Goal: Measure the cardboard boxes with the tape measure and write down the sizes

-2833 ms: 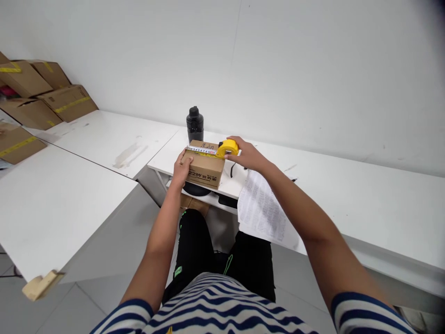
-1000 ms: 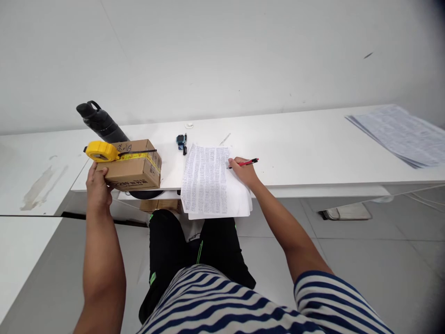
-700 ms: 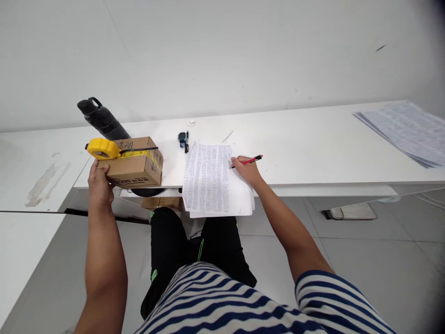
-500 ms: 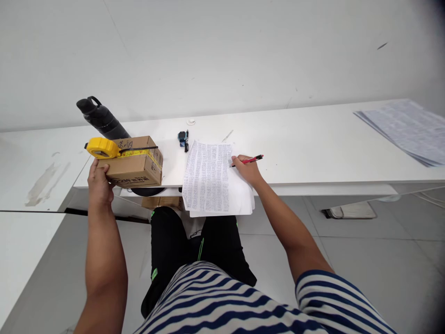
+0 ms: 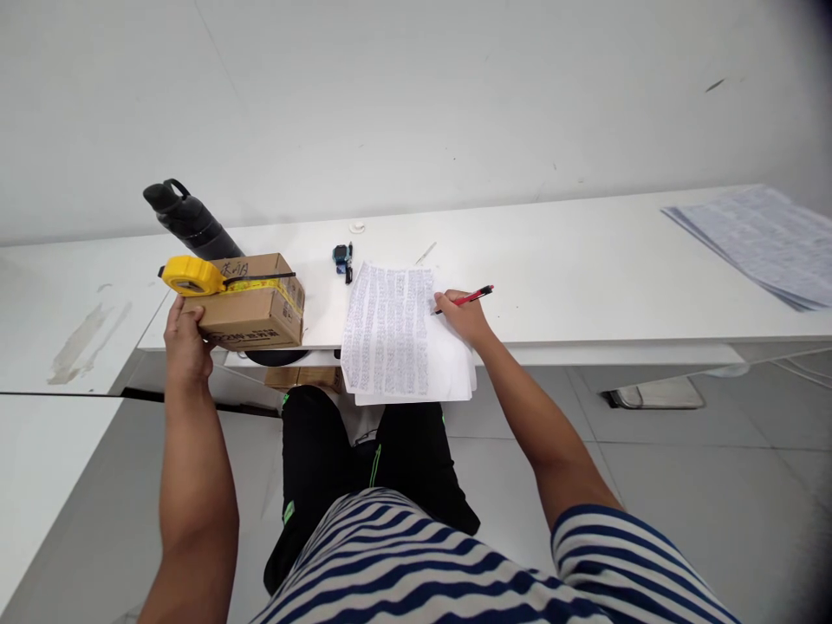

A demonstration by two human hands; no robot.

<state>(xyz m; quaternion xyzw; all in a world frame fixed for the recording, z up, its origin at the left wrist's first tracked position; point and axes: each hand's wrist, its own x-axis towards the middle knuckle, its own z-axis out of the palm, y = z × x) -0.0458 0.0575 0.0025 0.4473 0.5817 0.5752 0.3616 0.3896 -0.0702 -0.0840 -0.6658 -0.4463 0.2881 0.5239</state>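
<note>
My left hand (image 5: pixel 186 340) is closed on the near left corner of a brown cardboard box (image 5: pixel 250 321) printed with dark lettering. On the box's left end rests a yellow tape measure (image 5: pixel 192 276), its yellow blade running along the box beside a thin black strip. The fingers under the box are partly hidden. My right hand (image 5: pixel 463 317) grips a red and black pen (image 5: pixel 474 296), with its tip down at the right part of a densely written paper stack (image 5: pixel 390 334). The stack hangs over the front edge of the white desk (image 5: pixel 585 286).
A black bottle (image 5: pixel 191 224) stands behind the box. A small dark blue device (image 5: pixel 341 257) lies on the desk past the papers. More written sheets (image 5: pixel 760 238) lie at the far right. Under the desk are another cardboard box (image 5: pixel 305 378) and a pale flat object (image 5: pixel 659 394).
The pen has tilted very slightly in my right hand, and its tip sits a touch further right and lower. My left hand, the box and the tape measure look unmoved.
</note>
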